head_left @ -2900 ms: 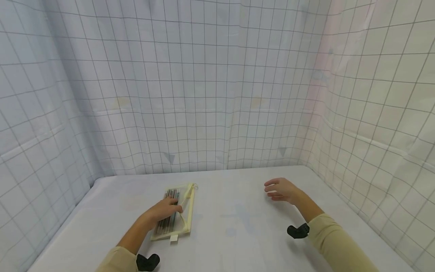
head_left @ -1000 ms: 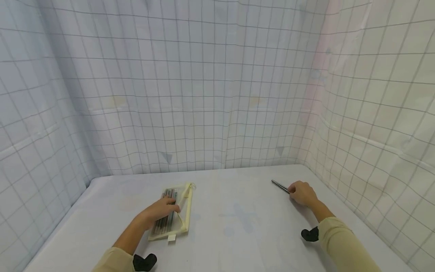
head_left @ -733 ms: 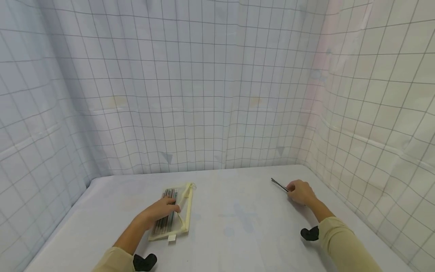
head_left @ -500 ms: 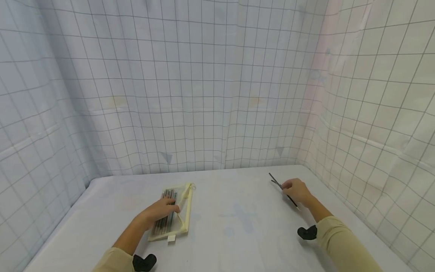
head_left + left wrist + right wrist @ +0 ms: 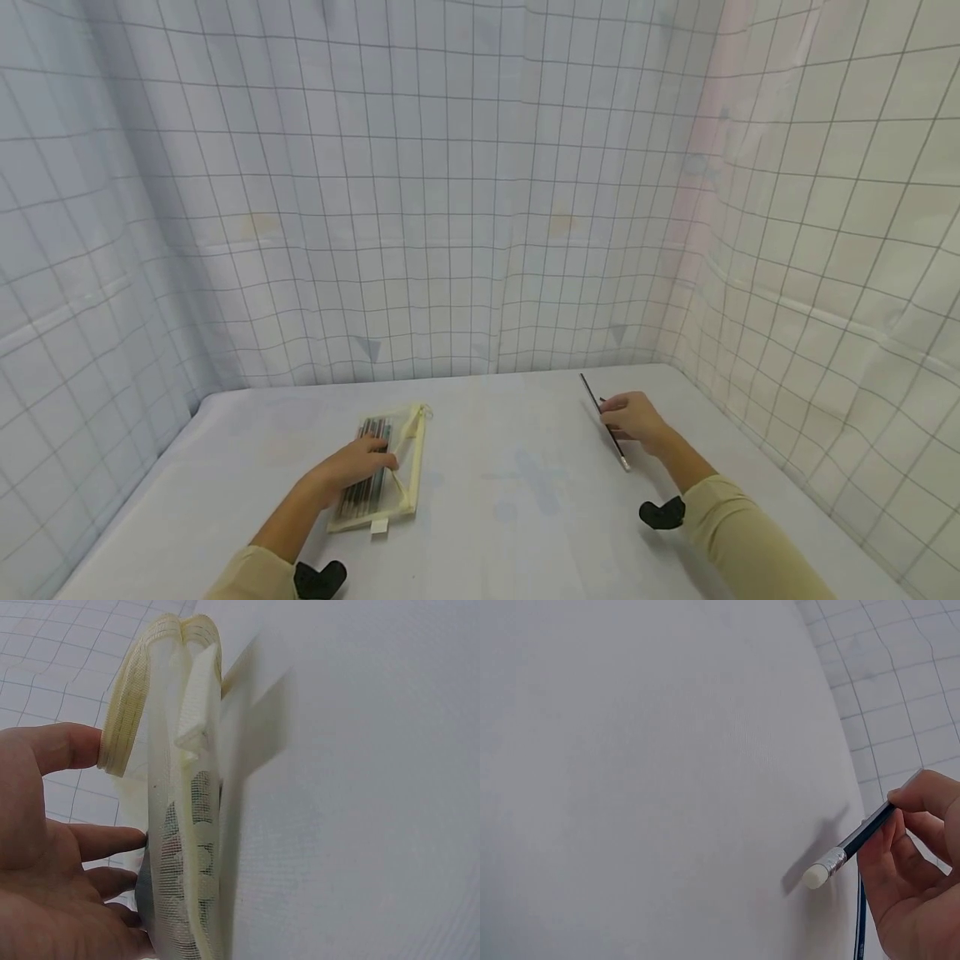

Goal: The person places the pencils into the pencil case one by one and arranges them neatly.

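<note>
My right hand [image 5: 636, 419] pinches a dark pencil [image 5: 866, 836] with a white eraser end, tilted just over the white table. A second dark pencil [image 5: 861, 922] shows under that hand, partly hidden. On the left, my left hand [image 5: 351, 467] rests on a pale yellow mesh pencil case [image 5: 417, 467] with several pencils [image 5: 362, 500] inside. In the left wrist view, the thumb [image 5: 67, 746] touches the case's zipper band [image 5: 124, 727], which stands away from the mesh. The other fingers lie nearly straight against the case.
A white tab [image 5: 379, 527] sticks out from the case's near end. White cloth covers the table [image 5: 510, 542]. Gridded white curtains [image 5: 480, 208] rise behind and on both sides.
My right hand reached two pencils lying together, separated one, and moved it left with the eraser end swinging toward me. My left hand stays on the pencil case.
</note>
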### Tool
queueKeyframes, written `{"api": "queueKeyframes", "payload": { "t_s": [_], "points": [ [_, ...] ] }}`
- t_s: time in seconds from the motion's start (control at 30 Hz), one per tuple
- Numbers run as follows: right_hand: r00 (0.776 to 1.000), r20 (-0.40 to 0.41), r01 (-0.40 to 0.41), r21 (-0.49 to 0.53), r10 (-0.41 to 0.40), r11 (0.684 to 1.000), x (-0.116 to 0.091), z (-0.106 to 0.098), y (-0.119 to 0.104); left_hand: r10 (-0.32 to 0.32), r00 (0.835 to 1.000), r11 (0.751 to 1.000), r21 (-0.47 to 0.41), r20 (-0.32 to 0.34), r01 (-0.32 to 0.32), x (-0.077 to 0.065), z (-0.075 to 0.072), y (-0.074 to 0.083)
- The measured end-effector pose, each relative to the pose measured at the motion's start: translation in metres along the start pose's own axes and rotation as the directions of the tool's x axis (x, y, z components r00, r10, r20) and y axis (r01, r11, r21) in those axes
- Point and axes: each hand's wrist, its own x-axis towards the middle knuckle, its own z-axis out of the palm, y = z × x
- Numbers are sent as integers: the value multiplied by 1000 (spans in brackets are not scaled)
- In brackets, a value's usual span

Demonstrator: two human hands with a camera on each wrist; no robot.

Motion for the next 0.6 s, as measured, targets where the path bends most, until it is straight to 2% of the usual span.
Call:
{"api": "queueKeyframes", "payload": {
  "t_s": [0.2,0.6],
  "points": [
    [1000,12,-14,89,13,996,-1,11,-7,-2,1000,1000,-15,-5,2,-1,0,1],
    [998,47,-39,94,35,995,-5,42,-24,10,1000,1000,-26,-7,-10,-1,0,-2]
  ]
}}
